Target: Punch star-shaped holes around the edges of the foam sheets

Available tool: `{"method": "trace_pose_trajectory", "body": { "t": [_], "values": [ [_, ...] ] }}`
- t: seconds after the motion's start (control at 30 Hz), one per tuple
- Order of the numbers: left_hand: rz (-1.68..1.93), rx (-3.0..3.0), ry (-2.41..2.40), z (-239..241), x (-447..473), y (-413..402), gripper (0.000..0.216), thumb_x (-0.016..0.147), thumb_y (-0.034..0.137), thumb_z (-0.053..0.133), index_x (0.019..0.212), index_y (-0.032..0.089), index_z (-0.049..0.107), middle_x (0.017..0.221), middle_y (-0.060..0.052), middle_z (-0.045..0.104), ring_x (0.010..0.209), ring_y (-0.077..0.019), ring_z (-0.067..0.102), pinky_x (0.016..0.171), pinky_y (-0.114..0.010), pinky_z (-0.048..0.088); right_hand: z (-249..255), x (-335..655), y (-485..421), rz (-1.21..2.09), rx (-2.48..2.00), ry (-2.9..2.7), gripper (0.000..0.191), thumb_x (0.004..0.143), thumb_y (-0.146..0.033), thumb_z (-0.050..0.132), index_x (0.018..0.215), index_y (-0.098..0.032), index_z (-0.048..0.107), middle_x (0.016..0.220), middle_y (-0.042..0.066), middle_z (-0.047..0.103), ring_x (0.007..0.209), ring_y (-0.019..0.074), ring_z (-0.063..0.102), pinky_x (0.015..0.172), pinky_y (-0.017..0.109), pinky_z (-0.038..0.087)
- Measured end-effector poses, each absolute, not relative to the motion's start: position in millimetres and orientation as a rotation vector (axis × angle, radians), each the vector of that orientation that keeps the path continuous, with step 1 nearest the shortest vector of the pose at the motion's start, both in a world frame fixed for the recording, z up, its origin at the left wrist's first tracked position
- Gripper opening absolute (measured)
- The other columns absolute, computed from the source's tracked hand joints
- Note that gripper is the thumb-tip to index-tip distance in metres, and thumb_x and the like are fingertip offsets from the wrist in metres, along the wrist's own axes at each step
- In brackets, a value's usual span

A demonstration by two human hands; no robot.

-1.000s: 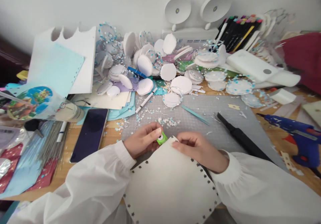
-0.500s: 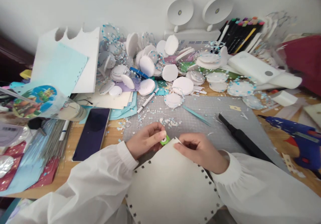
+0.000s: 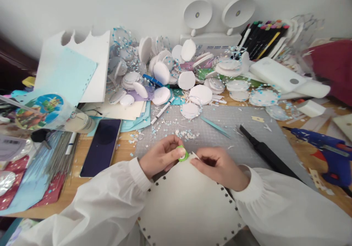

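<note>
In my left hand [image 3: 164, 155] is a small green craft punch [image 3: 182, 154], pinched between thumb and fingers at the far corner of a white sheet of paper [image 3: 187, 205]. My right hand [image 3: 220, 165] is closed on the same sheet, just right of that corner, thumb on top. Small flower-shaped holes run along the sheet's left and right edges. Part of the punch and the paper edge inside it are hidden by my left fingers. Tiny blue and white paper cutouts [image 3: 187, 134] lie scattered just beyond my hands.
A grey cutting mat [image 3: 247, 128] carries a black-handled tool [image 3: 264, 154] and a light blue paper strip [image 3: 215, 126]. To the right lies a blue glue gun [image 3: 327, 147]; to the left, a phone [image 3: 101, 148]. White paper discs [image 3: 200, 94] crowd the back, near markers [image 3: 265, 38].
The green punch has shifted slightly right and turned, now sitting closer to the sheet's corner and my right fingers. My right hand has hardly moved.
</note>
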State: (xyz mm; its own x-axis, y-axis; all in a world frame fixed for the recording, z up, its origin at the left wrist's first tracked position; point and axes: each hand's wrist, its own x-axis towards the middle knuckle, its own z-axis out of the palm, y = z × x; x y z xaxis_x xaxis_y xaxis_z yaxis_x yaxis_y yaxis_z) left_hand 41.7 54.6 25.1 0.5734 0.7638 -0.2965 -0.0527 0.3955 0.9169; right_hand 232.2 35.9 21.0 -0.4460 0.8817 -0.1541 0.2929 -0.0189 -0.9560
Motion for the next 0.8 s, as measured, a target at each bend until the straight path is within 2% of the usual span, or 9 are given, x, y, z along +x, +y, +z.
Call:
{"method": "trace_pose_trajectory", "body": {
  "t": [0.17,0.37,0.47,0.63,0.8],
  "values": [
    [0.613,1.028,0.727,22.5,37.6,55.7,0.045,0.07,0.048,0.072,0.089,0.016,0.047,0.07,0.005,0.049,0.041,0.0001,0.034,0.035,-0.015,0.021,23.2,234.1,36.1,1.508,-1.217,-1.744,0.042,0.083,-0.044,0.053,0.055,-0.02,0.036,0.052,-0.005,0.029,0.047,0.0074,0.028,0.041,0.022,0.021],
    [0.55,1.107,0.661,22.7,28.4,59.0,0.041,0.069,0.039,0.075,0.093,0.015,0.051,0.074,0.001,0.053,0.059,-0.007,0.046,0.051,-0.018,0.035,24.3,237.6,36.9,1.462,-1.184,-1.768,0.041,0.086,-0.042,0.05,0.056,-0.02,0.034,0.053,-0.006,0.027,0.048,0.0078,0.026,0.043,0.023,0.021],
    [0.503,1.102,0.634,24.6,26.3,59.3,0.042,0.069,0.033,0.076,0.097,0.017,0.049,0.077,0.001,0.053,0.06,-0.007,0.045,0.051,-0.018,0.034,24.8,238.6,36.9,1.382,-1.162,-1.822,0.04,0.087,-0.04,0.049,0.056,-0.02,0.033,0.053,-0.006,0.026,0.048,0.0081,0.025,0.044,0.024,0.021],
    [0.5,1.109,0.686,26.1,30.1,56.3,0.044,0.065,0.03,0.078,0.093,0.017,0.046,0.072,0.003,0.053,0.056,-0.0057,0.042,0.047,-0.017,0.029,25.1,237.7,36.4,1.304,-1.15,-1.897,0.04,0.088,-0.041,0.047,0.056,-0.02,0.034,0.053,-0.006,0.026,0.048,0.0084,0.026,0.044,0.024,0.022],
    [0.657,1.064,0.655,24.2,38.6,50.8,0.044,0.064,0.026,0.079,0.09,0.018,0.044,0.07,0.005,0.052,0.058,-0.0062,0.046,0.053,-0.018,0.034,26.2,237.1,37.6,1.319,-1.153,-1.905,0.041,0.089,-0.041,0.046,0.056,-0.02,0.035,0.053,-0.006,0.027,0.049,0.0082,0.027,0.045,0.024,0.023]
  ]
}}
